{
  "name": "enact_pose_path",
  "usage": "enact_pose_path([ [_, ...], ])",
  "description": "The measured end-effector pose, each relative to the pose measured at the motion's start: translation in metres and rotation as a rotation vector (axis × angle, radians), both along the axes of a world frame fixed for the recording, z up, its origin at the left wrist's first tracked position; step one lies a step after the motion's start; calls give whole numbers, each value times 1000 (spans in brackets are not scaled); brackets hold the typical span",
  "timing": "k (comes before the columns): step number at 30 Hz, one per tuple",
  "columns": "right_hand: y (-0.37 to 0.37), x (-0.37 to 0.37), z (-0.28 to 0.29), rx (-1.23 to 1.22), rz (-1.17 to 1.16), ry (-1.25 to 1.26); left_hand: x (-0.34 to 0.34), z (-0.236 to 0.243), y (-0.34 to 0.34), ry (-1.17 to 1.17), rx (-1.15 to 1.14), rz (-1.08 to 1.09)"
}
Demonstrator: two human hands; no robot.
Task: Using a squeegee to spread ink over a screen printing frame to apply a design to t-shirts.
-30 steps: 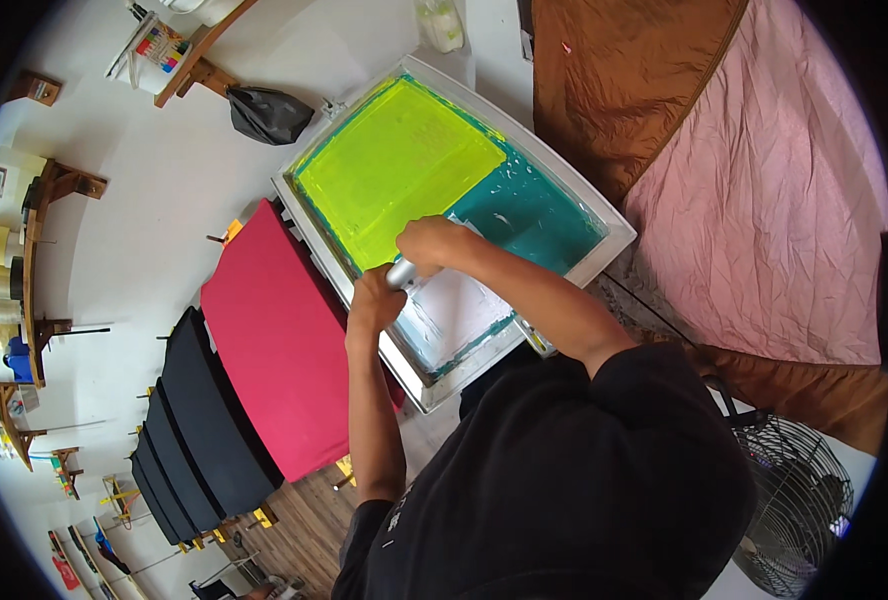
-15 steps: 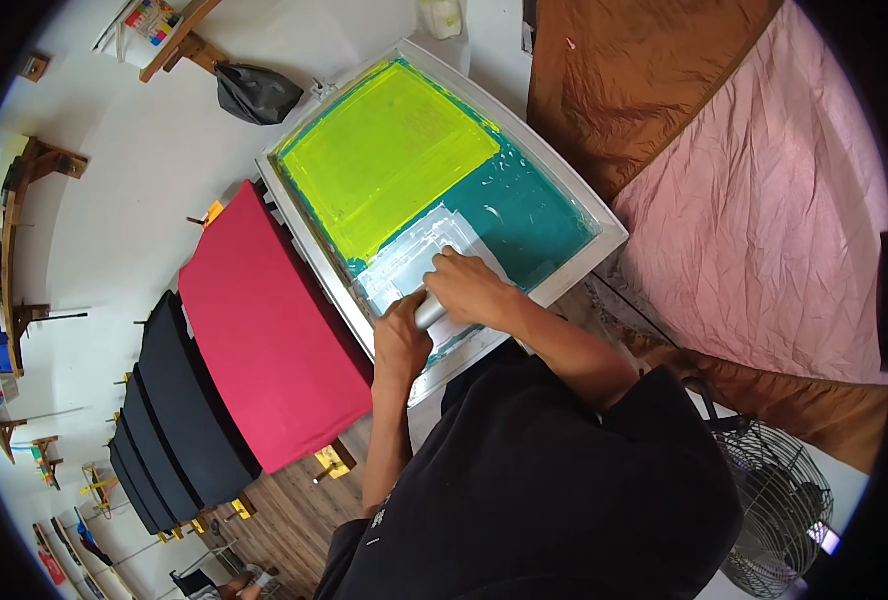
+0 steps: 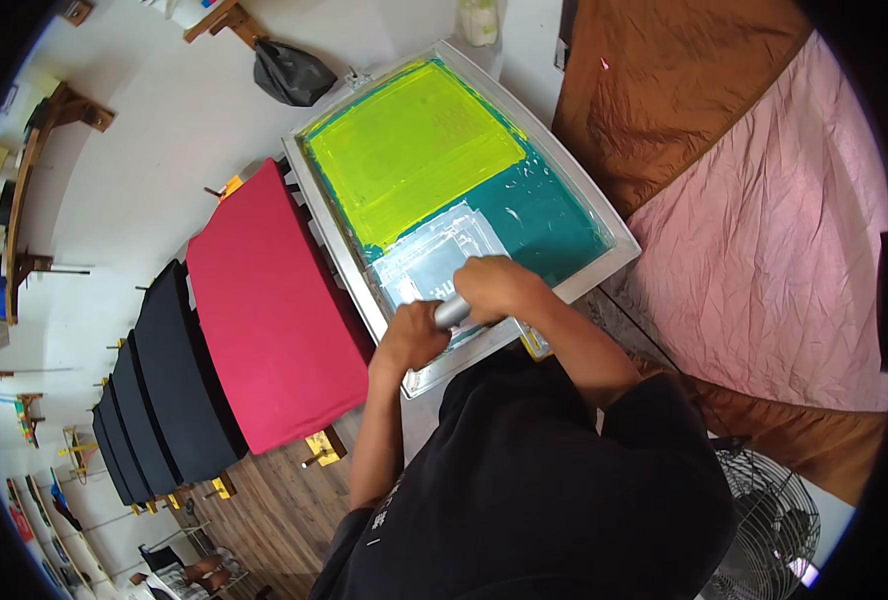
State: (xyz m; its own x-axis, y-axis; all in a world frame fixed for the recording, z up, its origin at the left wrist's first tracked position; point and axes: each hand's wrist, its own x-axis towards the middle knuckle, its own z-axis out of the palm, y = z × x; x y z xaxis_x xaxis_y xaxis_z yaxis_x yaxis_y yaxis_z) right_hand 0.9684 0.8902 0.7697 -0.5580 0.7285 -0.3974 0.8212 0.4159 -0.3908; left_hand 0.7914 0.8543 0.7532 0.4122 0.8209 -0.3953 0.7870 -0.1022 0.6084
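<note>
A screen-printing frame (image 3: 622,250) with pale rails lies in front of me, its mesh taped or coated in yellow-green and dark teal. Near its close edge is a whitish window (image 3: 426,250) smeared with white ink. A squeegee (image 3: 453,311) with a silver-grey handle crosses this window, near the frame's close rail. My left hand (image 3: 414,337) is closed round its left end. My right hand (image 3: 499,285) grips it further right. The squeegee's lower edge is hidden by the hands and handle.
Left of the frame a board covered in red fabric (image 3: 274,310) stands beside several boards in black fabric (image 3: 184,375). A black bag (image 3: 292,73) hangs by the wall. Brown and pink cloth (image 3: 764,230) drapes at right, above a wire-caged fan (image 3: 769,515).
Both hands have drawn the squeegee a little toward me, baring more of the whitish window. The whole view has shifted slightly.
</note>
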Motion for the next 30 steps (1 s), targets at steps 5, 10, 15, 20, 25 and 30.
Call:
enact_pose_path([
  [5,33,-25,2,45,20,-65,-20,-12,29,-8,266,66],
  [10,9,-14,-34,290,-45,92,-10,-28,8,-70,348,124],
  [15,-71,0,-57,425,-142,219,13,-49,-73,-93,489,222],
  [20,-48,1,-21,194,-14,98,-3,-16,-52,-81,271,65],
  [25,-1,-14,-28,229,-6,30,-10,-11,-9,-40,256,124],
  [30,-26,-3,-55,431,-84,194,3,-38,-28,-154,459,168],
])
